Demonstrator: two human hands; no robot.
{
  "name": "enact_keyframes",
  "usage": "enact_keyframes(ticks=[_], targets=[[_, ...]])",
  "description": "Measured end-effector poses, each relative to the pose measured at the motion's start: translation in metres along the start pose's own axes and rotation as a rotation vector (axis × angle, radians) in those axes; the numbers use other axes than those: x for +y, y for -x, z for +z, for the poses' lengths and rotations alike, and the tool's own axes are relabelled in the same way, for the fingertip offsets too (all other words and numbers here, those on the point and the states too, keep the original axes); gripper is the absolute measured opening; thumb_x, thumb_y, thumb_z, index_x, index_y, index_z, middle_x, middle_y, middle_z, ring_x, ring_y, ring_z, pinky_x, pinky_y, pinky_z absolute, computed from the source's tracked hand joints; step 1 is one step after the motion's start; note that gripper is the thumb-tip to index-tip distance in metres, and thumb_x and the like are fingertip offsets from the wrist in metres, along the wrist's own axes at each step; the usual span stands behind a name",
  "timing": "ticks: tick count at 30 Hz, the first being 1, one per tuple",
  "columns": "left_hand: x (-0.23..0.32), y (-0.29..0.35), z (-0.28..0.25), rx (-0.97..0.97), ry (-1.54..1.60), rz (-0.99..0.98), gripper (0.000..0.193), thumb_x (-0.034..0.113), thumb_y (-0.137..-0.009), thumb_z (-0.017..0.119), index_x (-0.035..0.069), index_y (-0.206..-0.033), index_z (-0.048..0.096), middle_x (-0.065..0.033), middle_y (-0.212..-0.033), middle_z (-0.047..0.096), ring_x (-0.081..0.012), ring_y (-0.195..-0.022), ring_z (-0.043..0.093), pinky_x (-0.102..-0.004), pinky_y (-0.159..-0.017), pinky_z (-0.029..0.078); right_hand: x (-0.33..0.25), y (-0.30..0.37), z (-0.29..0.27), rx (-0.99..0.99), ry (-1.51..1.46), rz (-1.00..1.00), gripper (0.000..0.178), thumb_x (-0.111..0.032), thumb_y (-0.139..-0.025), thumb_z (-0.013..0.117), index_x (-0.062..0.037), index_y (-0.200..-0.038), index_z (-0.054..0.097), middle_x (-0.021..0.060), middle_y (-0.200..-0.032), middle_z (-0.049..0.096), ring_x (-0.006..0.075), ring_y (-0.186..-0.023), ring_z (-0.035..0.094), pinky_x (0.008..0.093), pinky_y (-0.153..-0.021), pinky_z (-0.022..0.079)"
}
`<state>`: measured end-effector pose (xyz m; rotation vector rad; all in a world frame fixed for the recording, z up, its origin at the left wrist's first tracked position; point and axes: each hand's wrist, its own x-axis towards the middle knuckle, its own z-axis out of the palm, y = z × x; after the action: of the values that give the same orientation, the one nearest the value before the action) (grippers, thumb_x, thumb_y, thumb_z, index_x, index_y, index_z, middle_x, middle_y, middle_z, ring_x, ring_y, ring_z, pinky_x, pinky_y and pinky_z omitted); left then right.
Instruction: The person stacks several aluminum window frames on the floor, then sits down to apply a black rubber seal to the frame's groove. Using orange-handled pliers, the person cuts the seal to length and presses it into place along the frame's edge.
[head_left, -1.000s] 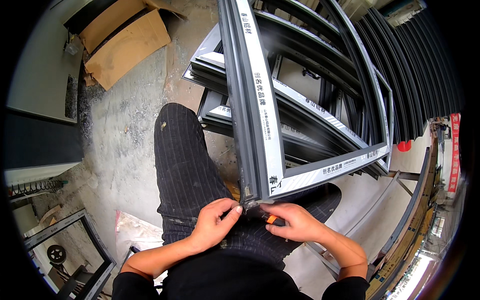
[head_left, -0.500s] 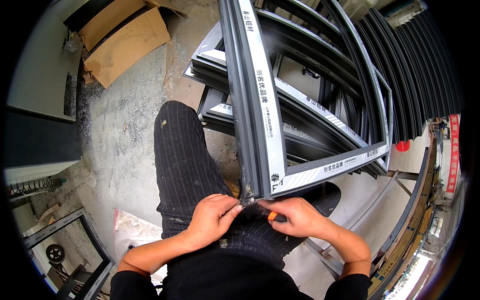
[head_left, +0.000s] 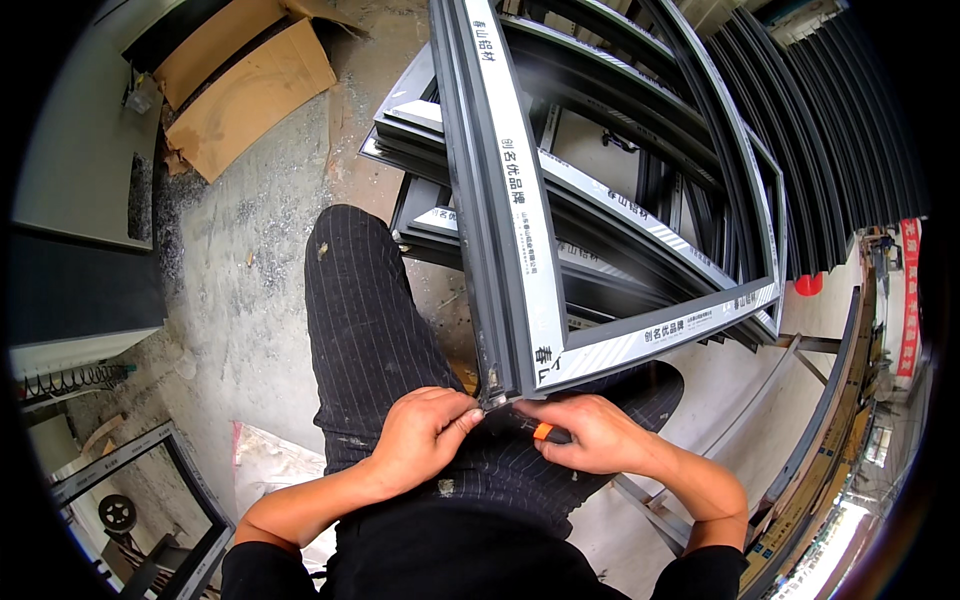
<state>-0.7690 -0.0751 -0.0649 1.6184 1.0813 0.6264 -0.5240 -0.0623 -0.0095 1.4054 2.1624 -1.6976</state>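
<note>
A dark metal window frame [head_left: 518,235] with white printed protective film leans toward me, its near corner just above my lap. At that corner my left hand [head_left: 427,432] is closed, thumb and forefinger pinched at the frame's end; whatever small thing they hold is too small to make out. To the right of the corner, my right hand [head_left: 592,432] is wrapped round a hand tool with an orange and black handle [head_left: 545,432]. Its forefinger points to the corner, and the tool's working end is hidden in the dark area below the frame.
More film-covered frames [head_left: 420,130] are stacked behind this one. Long black profiles [head_left: 820,140] stand at the far right, with a rack of long bars [head_left: 815,460] nearer. Cardboard [head_left: 250,95] lies on the floor at the far left. Another frame [head_left: 190,465] leans at the lower left.
The frame's near corner appears slightly farther left in the view. Both hands keep nearly the same place and grip.
</note>
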Motion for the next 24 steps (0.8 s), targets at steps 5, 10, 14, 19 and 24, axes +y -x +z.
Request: enact_keyframes(ticks=[5,10,14,19,24], targets=[[0.000,0.000,-0.001,-0.004,-0.020,-0.001,0.013,0.012,-0.087,0.064,-0.001,-0.085,0.063,-0.0130,-0.071,0.059,-0.0313,-0.069,0.058,-0.0398,-0.067,0.046,0.004,0.000,0.005,0.036,0.026,-0.011,0.055,-0.013,-0.075,0.065,-0.0028,-0.129,0.056,0.0186,-0.095,0.067,0.0364,-0.089,0.064,0.0403,-0.077,0.051],[-0.002,-0.001,-0.001,-0.012,0.000,0.008,0.013,0.012,-0.087,0.064,0.000,-0.085,0.064,-0.0127,-0.071,0.059,-0.0309,-0.068,0.058,-0.0389,-0.066,0.046,0.005,0.001,0.014,0.095,0.127,-0.002,0.053,-0.014,-0.076,0.068,-0.0096,-0.128,0.057,0.0138,-0.090,0.068,0.0342,-0.083,0.064,0.0431,-0.070,0.051],[-0.003,-0.002,-0.002,-0.044,0.078,-0.055,0.014,0.014,-0.089,0.063,0.000,-0.087,0.064,-0.0112,-0.070,0.059,-0.0274,-0.067,0.059,-0.0369,-0.065,0.046,0.004,0.006,0.022,0.215,0.252,0.000,0.050,-0.014,-0.071,0.072,-0.0106,-0.119,0.061,0.0114,-0.079,0.064,0.0320,-0.076,0.063,0.0415,-0.066,0.050],[-0.004,0.006,-0.008,-0.144,0.281,-0.333,0.021,0.017,-0.096,0.058,-0.001,-0.090,0.065,-0.0097,-0.077,0.066,-0.0198,-0.074,0.065,-0.0333,-0.069,0.050,0.026,0.045,0.047,0.430,0.526,0.041,0.047,-0.013,-0.064,0.075,-0.0117,-0.109,0.063,0.0069,-0.071,0.053,0.0277,-0.069,0.058,0.0384,-0.064,0.046],[-0.011,0.013,0.003,-0.192,0.739,-0.513,0.023,0.018,-0.101,0.053,-0.003,-0.100,0.060,-0.0092,-0.083,0.067,-0.0146,-0.081,0.067,-0.0281,-0.074,0.053,0.043,0.099,0.108,0.291,0.440,0.124,0.053,-0.015,-0.068,0.076,-0.0116,-0.118,0.061,0.0087,-0.093,0.058,0.0305,-0.092,0.056,0.0412,-0.082,0.046]])
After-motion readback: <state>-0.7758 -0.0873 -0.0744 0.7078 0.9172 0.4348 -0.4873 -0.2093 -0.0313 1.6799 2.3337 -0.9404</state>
